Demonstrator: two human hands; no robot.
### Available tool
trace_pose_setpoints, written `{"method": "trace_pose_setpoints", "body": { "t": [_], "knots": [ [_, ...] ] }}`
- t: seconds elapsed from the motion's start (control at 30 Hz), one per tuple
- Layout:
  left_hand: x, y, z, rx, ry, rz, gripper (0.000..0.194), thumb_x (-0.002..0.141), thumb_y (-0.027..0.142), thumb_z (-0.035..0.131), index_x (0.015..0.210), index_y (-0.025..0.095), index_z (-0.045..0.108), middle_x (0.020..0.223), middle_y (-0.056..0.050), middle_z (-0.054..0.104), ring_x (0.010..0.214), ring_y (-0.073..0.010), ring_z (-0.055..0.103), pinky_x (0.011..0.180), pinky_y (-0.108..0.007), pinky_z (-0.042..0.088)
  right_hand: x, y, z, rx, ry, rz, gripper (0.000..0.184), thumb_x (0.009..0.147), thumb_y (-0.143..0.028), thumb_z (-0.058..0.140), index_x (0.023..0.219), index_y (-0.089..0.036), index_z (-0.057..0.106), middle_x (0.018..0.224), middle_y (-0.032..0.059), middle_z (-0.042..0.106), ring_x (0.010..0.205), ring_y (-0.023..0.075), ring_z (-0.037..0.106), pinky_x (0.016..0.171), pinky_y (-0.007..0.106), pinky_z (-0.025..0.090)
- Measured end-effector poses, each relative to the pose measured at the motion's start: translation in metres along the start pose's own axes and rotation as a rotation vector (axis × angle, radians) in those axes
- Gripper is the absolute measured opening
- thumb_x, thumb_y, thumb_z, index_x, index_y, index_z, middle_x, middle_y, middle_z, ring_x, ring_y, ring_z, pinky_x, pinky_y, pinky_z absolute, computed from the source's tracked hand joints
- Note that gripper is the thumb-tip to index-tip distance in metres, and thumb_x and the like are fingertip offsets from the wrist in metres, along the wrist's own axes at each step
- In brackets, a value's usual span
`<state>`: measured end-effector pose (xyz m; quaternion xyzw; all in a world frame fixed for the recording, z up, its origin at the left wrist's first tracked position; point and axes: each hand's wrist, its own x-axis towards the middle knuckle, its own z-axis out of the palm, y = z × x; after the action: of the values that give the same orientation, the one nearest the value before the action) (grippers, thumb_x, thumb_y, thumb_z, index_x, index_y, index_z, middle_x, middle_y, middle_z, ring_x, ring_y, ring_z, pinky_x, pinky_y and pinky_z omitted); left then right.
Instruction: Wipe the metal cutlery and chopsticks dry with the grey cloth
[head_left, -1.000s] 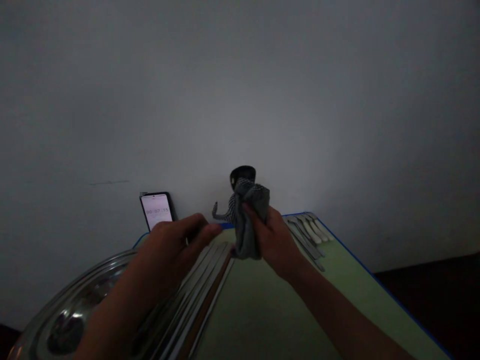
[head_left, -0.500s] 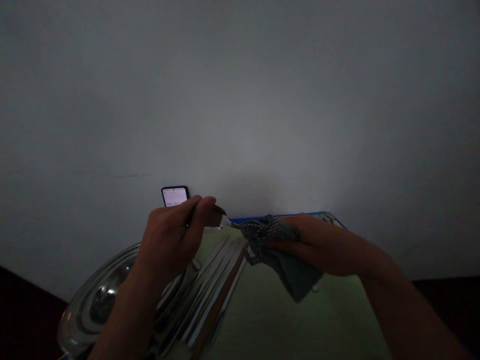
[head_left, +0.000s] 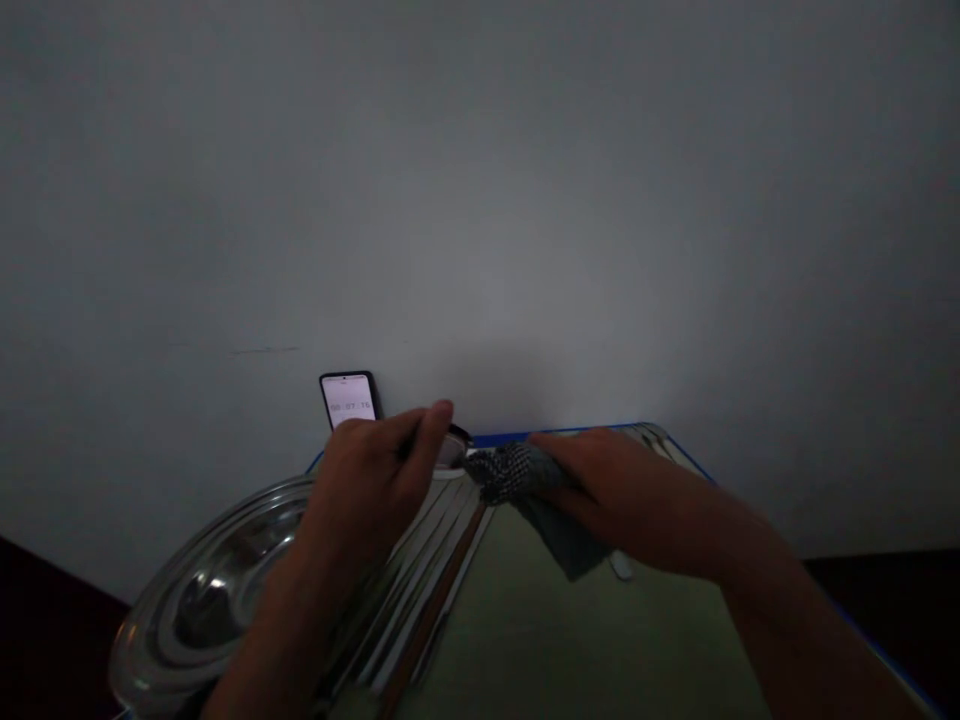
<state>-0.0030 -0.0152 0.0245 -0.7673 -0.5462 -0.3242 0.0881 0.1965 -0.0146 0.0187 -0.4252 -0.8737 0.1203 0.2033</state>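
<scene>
My left hand (head_left: 382,480) is closed on a shiny metal spoon (head_left: 454,450), its thumb on top, near the spoon's rounded end. A grey-green cloth with a checked edge (head_left: 566,540) is bunched in my right hand (head_left: 607,485), whose fingers pinch it. The cloth meets the spoon between the two hands, covering the rest of it. Below them on the pale table, several long metal utensils (head_left: 420,600) lie side by side, one brown stick-like piece (head_left: 439,600) among them. My left forearm hides part of this row.
A large shiny metal basin (head_left: 187,610) stands at the left. Against the grey wall (head_left: 480,200) leans a phone (head_left: 349,395) with a lit timer screen. More utensils (head_left: 652,435) lie at the table's back right corner, and a pale utensil end (head_left: 621,565) shows beneath my right hand.
My left hand has shifted slightly right, closer to the cloth. The cloth has moved a little left along the spoon, and less of the spoon's narrow part shows between the hands.
</scene>
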Motion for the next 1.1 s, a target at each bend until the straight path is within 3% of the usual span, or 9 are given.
{"method": "trace_pose_setpoints", "body": {
  "t": [0.17,0.27,0.37,0.57,0.63,0.8,0.93,1.1],
  "knots": [
    [-0.002,-0.005,-0.011,-0.140,0.153,-0.082,0.039,0.089,0.037,0.039,0.069,0.018,0.067,0.057,0.000,0.065,0.048,-0.0108,0.054,0.049,-0.021,0.038,-0.009,0.013,-0.019,0.145,-0.063,-0.015,0.016,0.085,-0.029,0.047,0.087,-0.022,0.061,0.071,-0.0007,0.064,0.058,0.0108,0.055,0.052,0.021,0.037],
    [-0.003,-0.006,-0.008,-0.180,0.140,-0.012,0.043,0.090,0.036,0.033,0.063,0.018,0.061,0.050,0.001,0.056,0.044,-0.0105,0.049,0.047,-0.022,0.037,-0.009,0.013,-0.019,0.137,-0.071,-0.036,0.016,0.086,-0.031,0.047,0.085,-0.021,0.060,0.070,-0.0012,0.063,0.057,0.0105,0.054,0.052,0.021,0.037],
    [-0.003,-0.010,0.000,-0.282,-0.074,0.052,0.051,0.092,0.040,0.023,0.061,0.017,0.056,0.047,0.002,0.047,0.043,-0.0104,0.043,0.044,-0.022,0.034,-0.004,0.008,-0.015,0.024,-0.021,-0.042,0.010,0.082,-0.021,0.050,0.085,-0.020,0.059,0.072,0.0003,0.063,0.062,0.0123,0.055,0.056,0.023,0.037],
    [0.000,-0.012,0.002,-0.601,-0.505,-0.285,0.059,0.092,0.052,0.016,0.062,0.017,0.054,0.045,0.005,0.040,0.041,-0.0098,0.037,0.042,-0.021,0.030,0.004,0.002,-0.014,-0.179,0.105,-0.089,0.018,0.080,-0.013,0.047,0.092,-0.020,0.059,0.084,0.0034,0.065,0.077,0.0174,0.059,0.069,0.029,0.040],
    [0.002,-0.009,-0.002,-0.638,-0.577,-0.305,0.057,0.090,0.055,0.020,0.059,0.017,0.049,0.045,0.006,0.036,0.041,-0.0090,0.033,0.041,-0.021,0.027,0.004,0.003,-0.015,-0.165,0.118,-0.110,0.019,0.081,-0.014,0.047,0.094,-0.020,0.058,0.086,0.0034,0.065,0.079,0.0174,0.059,0.070,0.029,0.040],
    [0.001,-0.005,-0.006,-0.587,-0.481,-0.097,0.034,0.086,0.048,0.040,0.078,0.018,0.051,0.058,0.006,0.041,0.051,-0.0091,0.038,0.046,-0.019,0.033,0.003,0.007,-0.013,0.028,0.021,-0.098,0.012,0.081,-0.018,0.048,0.087,-0.018,0.059,0.078,0.0017,0.064,0.070,0.0134,0.057,0.063,0.024,0.039],
    [-0.004,-0.005,-0.005,-0.577,-0.473,0.053,0.017,0.086,0.034,0.046,0.095,0.019,0.049,0.065,0.005,0.048,0.054,-0.0084,0.042,0.048,-0.017,0.037,0.008,0.010,-0.006,0.192,-0.058,-0.173,0.016,0.084,-0.023,0.047,0.091,-0.017,0.060,0.075,0.0009,0.065,0.065,0.0110,0.056,0.061,0.022,0.039],
    [-0.007,-0.008,-0.009,-0.596,-0.575,0.087,0.017,0.089,0.031,0.043,0.102,0.020,0.047,0.059,0.007,0.047,0.047,-0.0067,0.041,0.040,-0.015,0.033,0.013,0.010,-0.002,0.283,-0.097,-0.224,0.016,0.084,-0.022,0.048,0.092,-0.017,0.061,0.072,-0.0008,0.063,0.061,0.0089,0.054,0.058,0.020,0.039]
  ]
}}
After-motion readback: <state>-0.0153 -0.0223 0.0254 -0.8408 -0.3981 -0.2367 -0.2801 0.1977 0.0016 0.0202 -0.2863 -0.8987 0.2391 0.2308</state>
